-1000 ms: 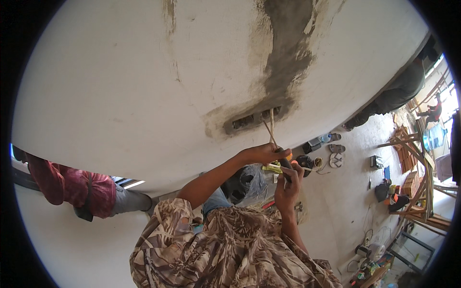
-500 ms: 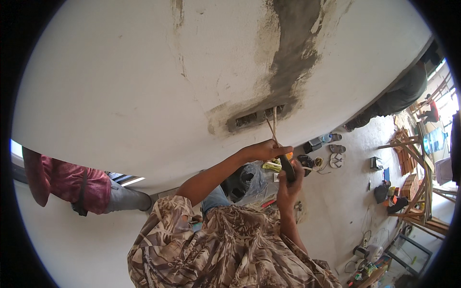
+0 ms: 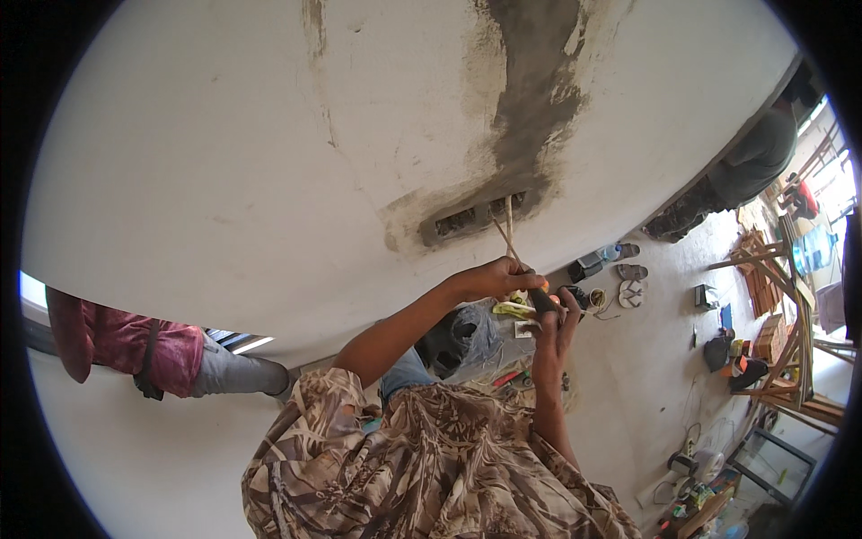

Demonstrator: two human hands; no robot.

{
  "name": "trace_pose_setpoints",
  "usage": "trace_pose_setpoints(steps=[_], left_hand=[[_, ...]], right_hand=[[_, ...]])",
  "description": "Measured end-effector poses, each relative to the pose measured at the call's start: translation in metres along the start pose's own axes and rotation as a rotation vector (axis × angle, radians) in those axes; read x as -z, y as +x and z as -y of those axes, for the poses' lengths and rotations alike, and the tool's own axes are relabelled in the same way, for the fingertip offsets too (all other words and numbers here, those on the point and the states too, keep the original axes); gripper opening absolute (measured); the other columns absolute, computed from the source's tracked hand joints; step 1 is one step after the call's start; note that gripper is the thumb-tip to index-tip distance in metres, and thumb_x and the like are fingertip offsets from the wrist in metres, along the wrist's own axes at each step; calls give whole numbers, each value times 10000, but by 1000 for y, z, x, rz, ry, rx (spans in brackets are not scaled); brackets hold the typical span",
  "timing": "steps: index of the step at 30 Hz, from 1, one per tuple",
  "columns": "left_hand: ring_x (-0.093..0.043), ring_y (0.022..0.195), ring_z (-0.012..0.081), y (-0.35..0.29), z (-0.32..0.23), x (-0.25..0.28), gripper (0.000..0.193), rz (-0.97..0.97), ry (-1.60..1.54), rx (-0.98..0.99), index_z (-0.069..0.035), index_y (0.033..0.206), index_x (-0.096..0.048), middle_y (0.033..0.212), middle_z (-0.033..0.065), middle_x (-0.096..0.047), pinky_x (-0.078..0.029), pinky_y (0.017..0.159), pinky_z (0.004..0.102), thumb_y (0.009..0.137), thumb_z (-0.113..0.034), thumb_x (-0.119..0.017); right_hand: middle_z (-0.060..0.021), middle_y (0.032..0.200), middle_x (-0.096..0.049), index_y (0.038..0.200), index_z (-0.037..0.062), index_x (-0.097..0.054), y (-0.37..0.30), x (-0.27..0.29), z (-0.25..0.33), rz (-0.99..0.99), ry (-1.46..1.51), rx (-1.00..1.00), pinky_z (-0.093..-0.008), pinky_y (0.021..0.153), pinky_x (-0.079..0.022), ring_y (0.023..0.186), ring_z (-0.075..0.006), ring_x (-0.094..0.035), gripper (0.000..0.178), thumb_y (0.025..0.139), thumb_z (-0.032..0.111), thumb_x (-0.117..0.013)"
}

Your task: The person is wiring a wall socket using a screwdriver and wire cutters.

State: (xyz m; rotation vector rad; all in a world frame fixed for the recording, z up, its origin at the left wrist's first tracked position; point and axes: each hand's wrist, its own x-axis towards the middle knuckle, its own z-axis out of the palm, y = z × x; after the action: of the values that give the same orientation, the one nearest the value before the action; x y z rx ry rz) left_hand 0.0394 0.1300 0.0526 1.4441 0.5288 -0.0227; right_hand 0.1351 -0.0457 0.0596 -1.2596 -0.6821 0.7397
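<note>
My left hand point(image 3: 501, 277) is closed in a pinch on a thin cable point(image 3: 504, 235) that comes out of a recessed wall box point(image 3: 476, 216). A second, paler cable point(image 3: 509, 214) hangs from the box's right end. Just below, my right hand point(image 3: 554, 325) holds a dark-handled tool point(image 3: 540, 300) with orange parts, up against the left fingertips. Its kind is hard to make out, since the fingers hide part of it. Around the box and up the white wall runs a strip of grey plaster point(image 3: 536, 90).
Clear plastic wrapping point(image 3: 476, 337) lies on the floor below my hands. Sandals point(image 3: 631, 293) stand to the right, before a wooden frame point(image 3: 799, 341). A person in a red top point(image 3: 171, 350) is at the left; another in dark clothes point(image 3: 754, 166) is by the wall at right.
The dark-handled tool has tilted and moved up toward my left fingers. My right hand has shifted slightly right, its fingers straighter. The view has moved a little.
</note>
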Motion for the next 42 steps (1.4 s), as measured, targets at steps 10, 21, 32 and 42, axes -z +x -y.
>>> trace_pose_setpoints(steps=[10,21,32,42], left_hand=[[-406,514,54,7,7,0,583,-129,149,152,-69,895,-634,616,-60,-459,-346,482,230,874,-649,-584],[-400,576,27,-8,-11,0,367,50,-172,-91,-53,973,-630,728,-63,-465,-330,516,197,932,-418,-632],[-359,585,10,-14,-22,-22,332,-153,-387,-136,-33,1167,-574,718,-81,-431,-273,479,180,959,-289,-609],[-241,512,56,16,35,25,183,-434,-1437,-404,-41,1118,-595,622,-57,-269,-232,434,209,953,-121,-609]], right_hand=[[-113,988,-553,1183,11,-498,7,-7,-14,-16,-414,466,-285,655,-499,759,-155,-574,250,1024,198,-448],[-71,924,-565,1212,16,-486,-1,3,-14,17,34,-2,-248,640,-477,728,-105,-539,271,988,162,-521],[-49,792,-544,1210,18,-478,8,4,-12,-96,96,-19,-259,592,-476,711,-109,-565,269,1051,222,-406],[-63,915,-538,1157,5,-493,11,-8,-34,-179,166,63,-267,668,-510,769,-109,-572,226,1039,192,-446]])
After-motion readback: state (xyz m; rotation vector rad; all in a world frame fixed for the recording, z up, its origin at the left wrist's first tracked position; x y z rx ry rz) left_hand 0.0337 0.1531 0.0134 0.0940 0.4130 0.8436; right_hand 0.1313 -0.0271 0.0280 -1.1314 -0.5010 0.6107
